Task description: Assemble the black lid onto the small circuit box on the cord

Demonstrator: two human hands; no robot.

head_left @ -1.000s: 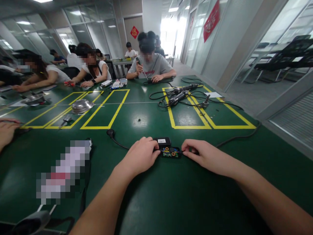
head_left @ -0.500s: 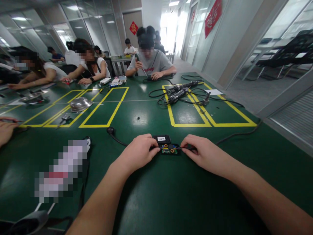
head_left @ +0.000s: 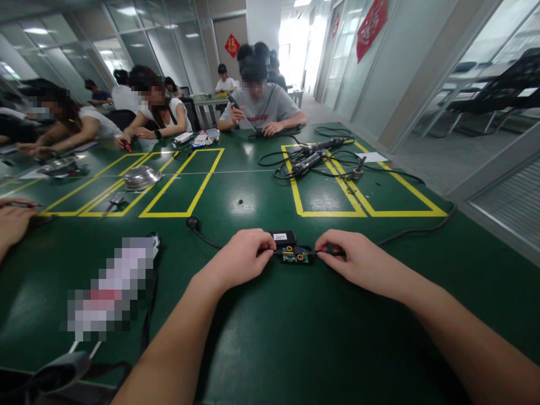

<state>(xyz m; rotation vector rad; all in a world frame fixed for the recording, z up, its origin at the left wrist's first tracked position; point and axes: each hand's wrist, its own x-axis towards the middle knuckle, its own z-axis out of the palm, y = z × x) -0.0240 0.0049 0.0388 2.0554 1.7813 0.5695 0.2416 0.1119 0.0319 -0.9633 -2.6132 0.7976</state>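
An opened black power adapter housing with a circuit board [head_left: 296,256] lies on the green table in front of me; ring-shaped copper coils show on the board. My left hand [head_left: 247,256] pinches the cable at the board's left end. A black plug [head_left: 193,224] lies on the table beyond that hand, its lead running under the fingers. On the other end, my right hand [head_left: 348,256] has thumb and fingers closed on the black cable [head_left: 415,232], which trails off to the right. Just behind the board rests the black housing cover [head_left: 283,237] with a white label.
Two black electric screwdrivers [head_left: 310,162] with tangled cords lie beyond, across yellow tape frames. Farther left are a metal bowl [head_left: 142,178] and a small metal part [head_left: 113,203]. A blurred strapped item [head_left: 113,281] lies near left. A co-worker's hand [head_left: 14,222] is at the left edge.
The view has shifted slightly. Both hands keep their pinch on the two cable ends, and the board stays between them. Across the table, a co-worker's screwdriver has tilted a little.
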